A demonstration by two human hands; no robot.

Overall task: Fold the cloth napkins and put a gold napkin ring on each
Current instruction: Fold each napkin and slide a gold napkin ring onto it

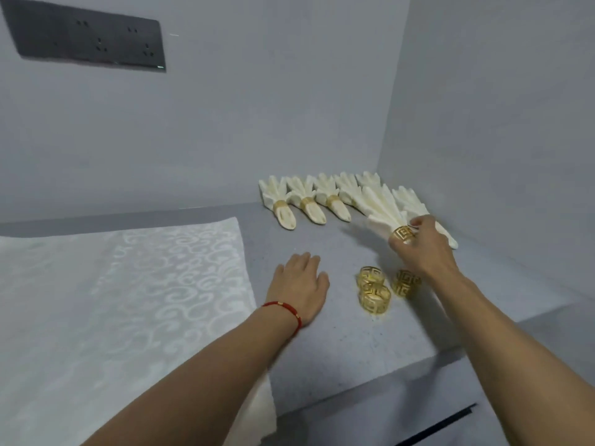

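My right hand [418,244] grips a fan-folded cream napkin [381,206] at its gold ring [402,234], holding it over the grey counter near the back right corner. Several folded, ringed napkins [283,202] lie in a row along the back wall. My left hand [301,284] rests flat on the counter with fingers straight, holding nothing. Three loose gold rings [373,292] sit between my two hands. A patterned white cloth [128,300] lies spread flat on the left.
The grey counter [338,349] ends in a front edge at lower right. Grey walls close the back and the right side. A dark socket panel [87,40] hangs on the back wall at upper left.
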